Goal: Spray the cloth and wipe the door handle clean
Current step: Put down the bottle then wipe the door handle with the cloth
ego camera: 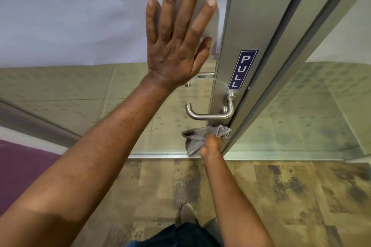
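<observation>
A brushed steel lever door handle [208, 115] juts left from the grey metal door stile [236, 26]. My left hand [176, 46] lies flat with spread fingers on the frosted glass door panel [70, 16], above and left of the handle. My right hand [210, 144] grips a crumpled grey cloth [197, 138] just under the handle, pressed against the stile near its edge. No spray bottle is in view.
A blue PULL sticker [242, 70] sits on the stile above the handle. A second glass pane [301, 116] lies right of the frame. Below are patterned brown carpet [281, 196], a purple floor strip [24, 166] at left and my shoe [187, 213].
</observation>
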`<state>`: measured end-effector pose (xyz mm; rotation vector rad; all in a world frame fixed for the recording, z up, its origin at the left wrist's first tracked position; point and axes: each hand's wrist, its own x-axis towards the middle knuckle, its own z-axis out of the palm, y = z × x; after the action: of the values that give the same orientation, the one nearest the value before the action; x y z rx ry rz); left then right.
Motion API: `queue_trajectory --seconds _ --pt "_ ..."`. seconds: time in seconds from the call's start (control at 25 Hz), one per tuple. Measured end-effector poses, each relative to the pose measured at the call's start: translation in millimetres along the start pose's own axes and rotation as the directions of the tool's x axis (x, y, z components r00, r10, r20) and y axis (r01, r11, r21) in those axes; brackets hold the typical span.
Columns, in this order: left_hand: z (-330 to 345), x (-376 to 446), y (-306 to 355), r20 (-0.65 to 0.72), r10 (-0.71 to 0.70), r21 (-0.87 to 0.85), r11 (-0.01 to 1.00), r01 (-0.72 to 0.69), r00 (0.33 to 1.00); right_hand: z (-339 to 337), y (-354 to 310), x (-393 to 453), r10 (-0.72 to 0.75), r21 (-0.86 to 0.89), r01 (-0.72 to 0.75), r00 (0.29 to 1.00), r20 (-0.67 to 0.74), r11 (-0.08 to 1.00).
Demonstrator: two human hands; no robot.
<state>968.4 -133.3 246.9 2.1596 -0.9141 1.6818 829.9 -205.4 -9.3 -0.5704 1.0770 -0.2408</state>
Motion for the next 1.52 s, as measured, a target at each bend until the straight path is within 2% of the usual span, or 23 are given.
queue_trajectory --seconds 0.08,0.24,0.32,0.4,0.44,0.52,0.72,0.76,0.84,0.88,0.96,1.0,1.04,1.08,1.12,1.2,1.4,1.52 --pt "-1 -1 1 0.006 -0.012 0.008 1.0 0.012 1.0 13 -1 -14 -0.055 0.053 0.055 0.998 -0.013 0.997" --pt "-3 0 0 -0.007 0.027 0.015 1.0 -0.027 1.0 26 12 -48 -0.204 -0.082 0.209 0.977 0.064 0.975" --pt "-4 0 0 -0.009 0.019 0.0 1.0 -0.019 1.0 32 19 -65 -0.35 -0.174 0.366 0.929 0.118 0.914" --pt "-3 -1 1 -0.001 0.014 -0.005 1.0 -0.014 1.0 34 23 -79 -0.514 -0.212 0.555 0.829 0.22 0.804" --pt "-2 0 2 0.003 0.018 0.008 1.0 -0.018 1.0 36 23 -81 -0.553 -0.22 0.602 0.796 0.248 0.768" --pt "-1 1 0 0.011 0.028 0.012 1.0 -0.028 1.0 33 26 -73 -0.569 -0.23 0.624 0.779 0.262 0.747" --pt "-1 0 1 0.025 0.032 0.003 0.999 -0.032 0.999 10 41 -38 -0.532 -0.265 0.601 0.795 0.291 0.754" --pt "-1 0 1 0.027 0.03 -0.001 1.0 -0.03 0.999 8 44 -34 -0.514 -0.244 0.574 0.815 0.268 0.782" --pt "-1 0 2 0.027 0.03 -0.002 1.0 -0.03 0.999 0 43 -26 -0.466 -0.197 0.478 0.878 0.107 0.856" --pt "-1 0 1 0.027 0.031 -0.005 1.0 -0.031 0.999 -2 38 -20 -0.402 -0.213 0.395 0.915 0.008 0.894" --pt "0 0 0 0.026 0.035 -0.011 0.999 -0.035 0.999 -9 24 -1 -0.237 -0.256 0.209 0.968 -0.082 0.944" --pt "1 0 0 0.023 0.038 -0.009 0.999 -0.038 0.999 -11 16 10 -0.107 -0.173 0.087 0.988 -0.11 0.981" --pt "1 -1 0 0.021 0.039 -0.004 0.999 -0.039 0.999 -11 7 17 0.022 -0.077 -0.028 0.997 -0.076 0.997" --pt "2 -1 0 0.019 0.038 0.0 0.999 -0.038 0.999 -12 0 22 0.138 -0.022 -0.139 0.988 -0.074 0.99" --pt "3 0 -1 0.019 0.037 0.001 0.999 -0.037 0.999 -12 -4 27 0.194 0.028 -0.193 0.979 -0.064 0.981" --pt "3 0 -1 0.018 0.036 0.001 0.999 -0.036 0.999 -12 -4 28 0.183 0.085 -0.179 0.982 -0.049 0.98" --pt "3 0 -1 0.026 0.039 -0.01 0.999 -0.039 0.999 -11 -9 23 0.135 0.066 -0.13 0.989 -0.063 0.989" --pt "2 -1 -1 0.026 0.035 -0.006 0.999 -0.035 0.999 -10 -19 -2 -0.025 0.096 0.025 1.0 -0.005 0.995"
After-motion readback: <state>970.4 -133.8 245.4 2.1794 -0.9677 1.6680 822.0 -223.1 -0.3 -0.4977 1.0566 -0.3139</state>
